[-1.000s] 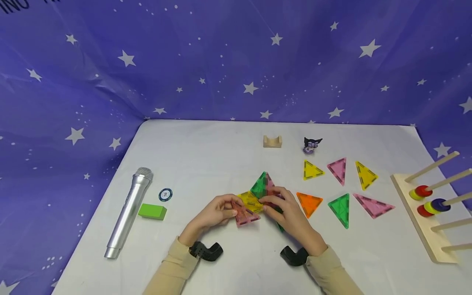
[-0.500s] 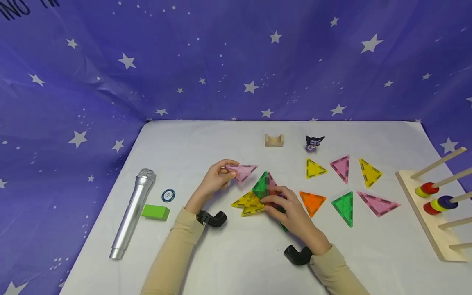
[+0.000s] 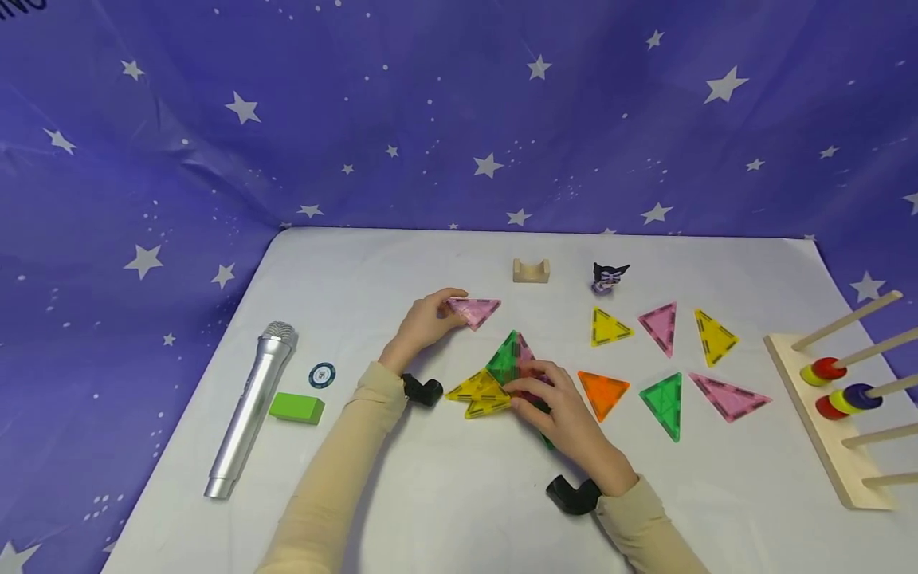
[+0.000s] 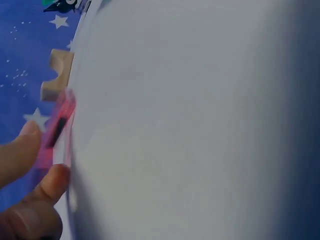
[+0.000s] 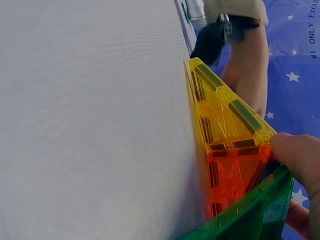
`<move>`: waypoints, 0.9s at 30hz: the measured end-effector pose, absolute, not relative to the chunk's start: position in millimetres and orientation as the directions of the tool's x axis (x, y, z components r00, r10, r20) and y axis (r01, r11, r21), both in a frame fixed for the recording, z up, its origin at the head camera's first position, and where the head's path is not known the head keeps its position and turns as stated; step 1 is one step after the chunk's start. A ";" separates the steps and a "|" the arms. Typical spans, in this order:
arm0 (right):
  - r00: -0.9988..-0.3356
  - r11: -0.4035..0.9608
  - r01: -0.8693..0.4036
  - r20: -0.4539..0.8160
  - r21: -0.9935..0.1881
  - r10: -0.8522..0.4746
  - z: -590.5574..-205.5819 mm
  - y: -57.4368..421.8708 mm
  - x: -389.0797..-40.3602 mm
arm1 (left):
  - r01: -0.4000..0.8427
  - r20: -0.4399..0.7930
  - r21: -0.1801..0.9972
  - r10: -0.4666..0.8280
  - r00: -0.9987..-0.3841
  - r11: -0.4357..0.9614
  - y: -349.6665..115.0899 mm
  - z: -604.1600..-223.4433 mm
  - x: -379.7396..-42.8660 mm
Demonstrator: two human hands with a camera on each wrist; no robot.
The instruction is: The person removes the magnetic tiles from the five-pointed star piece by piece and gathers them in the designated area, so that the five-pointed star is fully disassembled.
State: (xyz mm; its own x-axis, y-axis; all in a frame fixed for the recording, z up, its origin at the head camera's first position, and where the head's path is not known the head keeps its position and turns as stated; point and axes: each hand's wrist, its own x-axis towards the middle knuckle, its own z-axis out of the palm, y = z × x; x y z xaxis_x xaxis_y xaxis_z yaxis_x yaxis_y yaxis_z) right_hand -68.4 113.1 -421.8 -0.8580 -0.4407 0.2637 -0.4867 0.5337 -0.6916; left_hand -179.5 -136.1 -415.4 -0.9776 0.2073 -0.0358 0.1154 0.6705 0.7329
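My left hand (image 3: pixel 425 324) pinches a translucent pink triangular magnetic tile (image 3: pixel 475 311) by one corner, beyond the built cluster. The left wrist view shows this pink tile (image 4: pixel 59 125) edge-on between thumb and fingers. My right hand (image 3: pixel 570 418) grips the cluster of joined magnetic tiles at its right side, partly covering it. Yellow tiles (image 3: pixel 476 389) point out to its left, a green tile (image 3: pixel 504 357) to the back, beside a pink one (image 3: pixel 526 351). In the right wrist view, my thumb (image 5: pixel 297 155) is at the tips of the yellow (image 5: pixel 225 112) and green tiles (image 5: pixel 260 212), with an orange-red tile (image 5: pixel 235 175) between.
Loose triangular tiles lie to the right, among them an orange one (image 3: pixel 602 393) and a green one (image 3: pixel 665 405). Farther right is a wooden peg rack (image 3: pixel 825 434). A toy microphone (image 3: pixel 247 414), green block (image 3: pixel 297 408) and chip (image 3: pixel 322 375) lie left. A wooden cradle (image 3: pixel 531 272) and figurine (image 3: pixel 606 279) stand behind.
My left hand has carried the pink tile from the cluster's front left to behind it, turning it on the way. My right hand has stayed on the cluster.
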 end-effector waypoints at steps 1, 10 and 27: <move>-0.859 0.531 -0.485 0.265 -0.694 -0.438 -421.1 113.1 -68.6 | 0.120 -0.030 0.728 0.206 -0.978 0.675 -139.2 -413.7 -176.2; -0.853 0.524 -0.490 0.258 -0.697 -0.454 -419.7 113.3 -69.3 | 0.252 -0.109 0.858 0.639 -0.762 0.447 -152.9 -411.5 -121.5; -0.868 0.524 -0.459 0.236 -0.717 -0.437 -417.8 113.8 -69.6 | 0.219 -0.034 0.903 0.570 -0.821 0.369 -134.9 -388.9 -94.1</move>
